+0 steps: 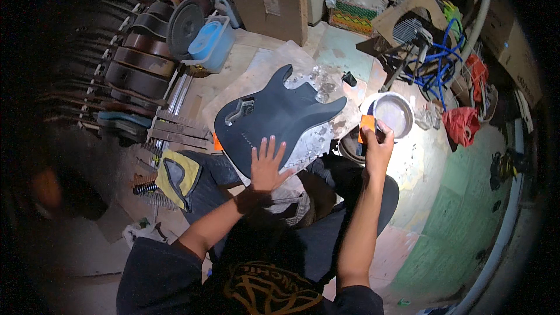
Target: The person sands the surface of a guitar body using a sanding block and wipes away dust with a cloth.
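Note:
A dark grey electric guitar body point(274, 111) lies flat before me, with a cut-out cavity at its left and a row of small holes. My left hand point(268, 163) rests on its near edge, fingers spread and stretched out. To the right of the body, my right hand point(378, 147) grips a small orange block point(367, 122) with a dark side; its exact kind is unclear. The block is held just at the left edge of a round, pale bowl point(412, 118). Part of another round container point(350, 150) shows below the block, mostly hidden.
Paint-stained paper point(224, 90) lies under the guitar body. A small black object point(349, 78) sits beyond it. Several guitars point(137, 70) stand racked at the left by a clear tub point(224, 52). Blue hose point(434, 70) and red cloth point(461, 125) lie right; a yellow cloth point(178, 178) lies near left.

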The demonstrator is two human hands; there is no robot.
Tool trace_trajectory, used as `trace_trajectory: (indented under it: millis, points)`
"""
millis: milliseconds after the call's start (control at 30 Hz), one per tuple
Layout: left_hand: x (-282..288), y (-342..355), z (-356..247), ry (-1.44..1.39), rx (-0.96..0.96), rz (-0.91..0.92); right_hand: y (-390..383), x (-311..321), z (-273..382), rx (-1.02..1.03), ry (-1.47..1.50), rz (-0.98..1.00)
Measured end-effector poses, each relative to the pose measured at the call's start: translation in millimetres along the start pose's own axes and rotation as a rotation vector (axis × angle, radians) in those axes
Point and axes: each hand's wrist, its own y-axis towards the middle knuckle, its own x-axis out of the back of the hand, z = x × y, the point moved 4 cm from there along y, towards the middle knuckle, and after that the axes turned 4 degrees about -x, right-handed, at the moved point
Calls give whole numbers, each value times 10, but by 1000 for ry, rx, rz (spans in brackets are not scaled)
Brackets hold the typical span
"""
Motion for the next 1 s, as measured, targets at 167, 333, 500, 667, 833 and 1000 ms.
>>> trace_trajectory:
  millis: [167, 333, 500, 667, 833, 1000]
  points:
    - [-77, -202, -9, 19, 7, 34, -50, 15, 103, -56, 89, 31]
    - [-96, 280, 39, 18, 17, -16, -116, -11, 273, -70, 186, 35]
    - [-70, 628, 16, 39, -1, -1, -91, 32, 241, -99, 254, 35]
    - [-84, -40, -84, 57, -177, 123, -83, 69, 235, -118, 240, 43]
    - [-36, -441, -133, -1, -310, 255, -79, 57, 268, -118, 276, 50]
    - [-144, 377, -144, 10, -333, 76, -69, 14, 281, -125, 320, 57]
